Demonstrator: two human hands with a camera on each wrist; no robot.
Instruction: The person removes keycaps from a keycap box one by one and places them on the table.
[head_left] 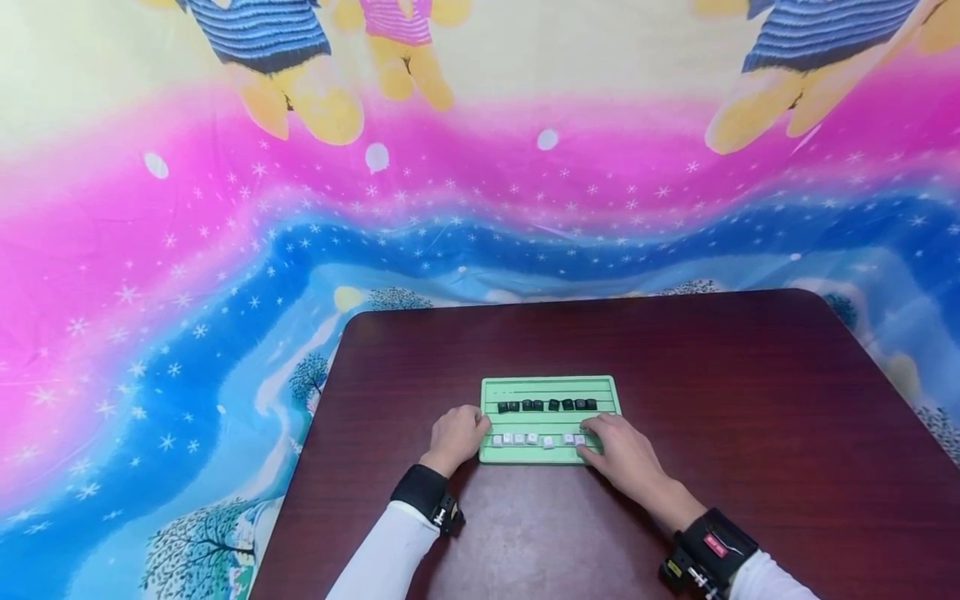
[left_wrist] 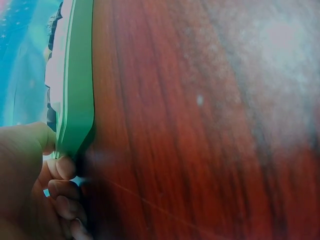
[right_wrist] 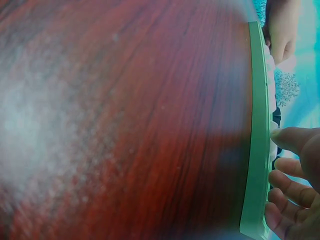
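Observation:
A light green tray (head_left: 547, 451) with raised ridges lies on the table, bearing a row of black keycaps (head_left: 527, 406) and a nearer row of white keycaps (head_left: 519, 439). At the tray's left edge, my left hand (head_left: 456, 435) grips the rim, thumb on top and fingers curled at the side, as the left wrist view shows. My right hand (head_left: 624, 452) reaches over the right end of the tray. Its thumb and index finger pinch the rightmost white keycap (head_left: 579, 440); the other fingers hang over the tray's surface in the right wrist view.
The tray stands on a dark red-brown wooden table (head_left: 735, 400) with rounded far corners. Behind the table hangs a colourful cloth (head_left: 480, 183) with cartoon figures and snowflakes. Black camera straps sit on both wrists, over white sleeves (head_left: 390, 550).

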